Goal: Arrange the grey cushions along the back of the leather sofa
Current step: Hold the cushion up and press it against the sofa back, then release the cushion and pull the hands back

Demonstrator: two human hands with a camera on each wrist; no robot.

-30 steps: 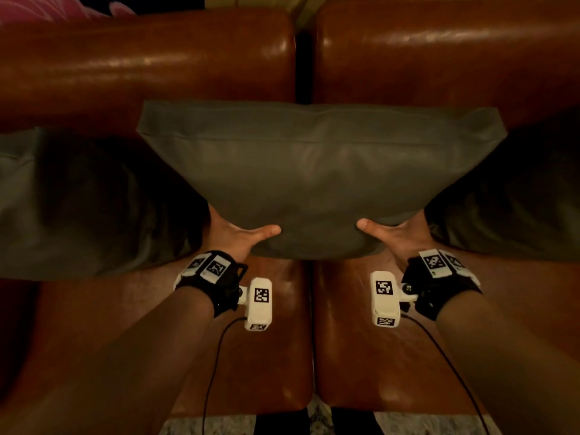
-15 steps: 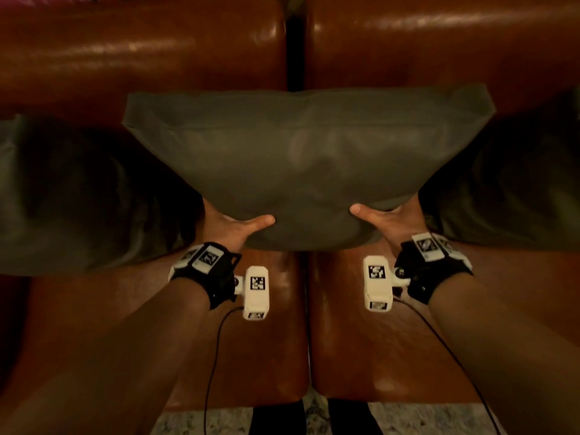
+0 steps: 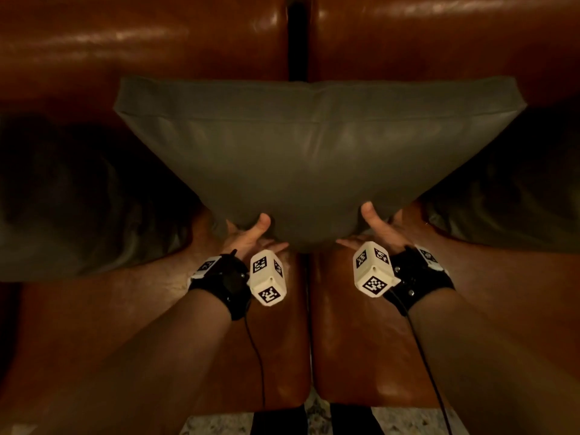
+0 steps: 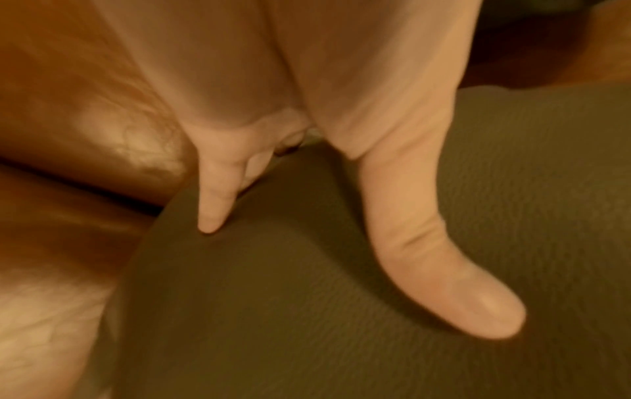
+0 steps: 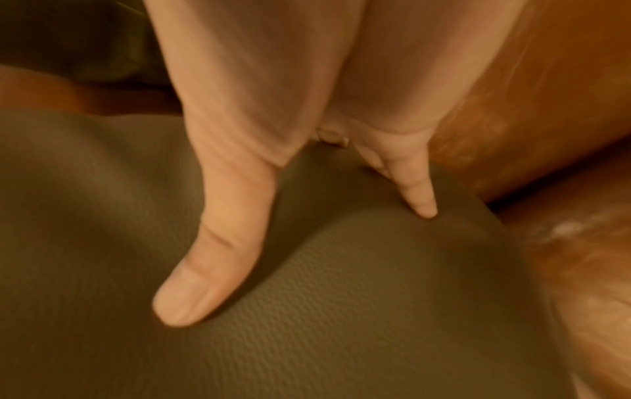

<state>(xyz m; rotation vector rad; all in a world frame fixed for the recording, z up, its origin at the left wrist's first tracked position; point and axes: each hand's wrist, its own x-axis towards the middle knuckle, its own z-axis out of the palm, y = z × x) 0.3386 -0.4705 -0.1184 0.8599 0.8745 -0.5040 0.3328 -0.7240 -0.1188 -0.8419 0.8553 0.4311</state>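
I have the cushion centred over the sofa back's seam at 12 o'clock, my left hand and right hand pinching its near edge, thumbs on top, with darker cushions at 9 and 3 o'clock.

The scene is dimly lit in warm amber. Soft glare streaks are seen on the leather sofa backrest above the grey cushion; deep shadow is cast beside it. Both wrist views are blurred and grainy.
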